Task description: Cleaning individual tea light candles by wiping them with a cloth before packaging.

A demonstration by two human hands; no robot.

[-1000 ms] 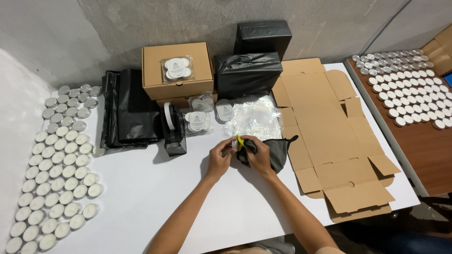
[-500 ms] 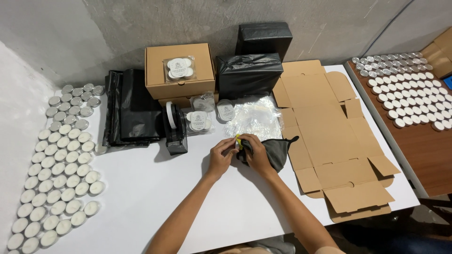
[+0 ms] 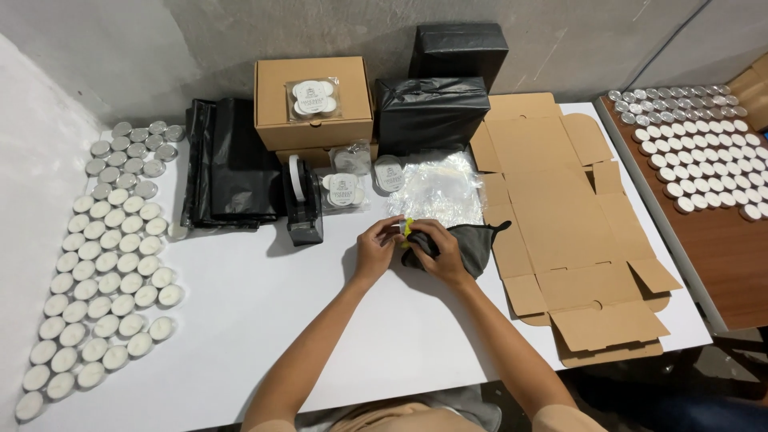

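Little has shifted since the earlier frame: both hands stay together at mid-table, the dark cloth bunched a touch tighter. The left hand (image 3: 376, 250) pinches a small yellow item (image 3: 408, 230) between its fingertips, and the right hand (image 3: 436, 250) grips it too, pressing on the dark cloth (image 3: 472, 246). The cloth trails rightward toward the flat cardboard box (image 3: 560, 224); the tape dispenser (image 3: 302, 204) stands left.

- worktop (image 3: 264, 320): smooth matt white
- flat box blank (image 3: 560, 224): matt brown cardboard
- black bags (image 3: 232, 164): glossy plastic film
- pouch (image 3: 468, 244): dark matt cloth
- tealight cups (image 3: 104, 264): shiny metal
- clear sleeves (image 3: 444, 188): glossy, crinkled plastic
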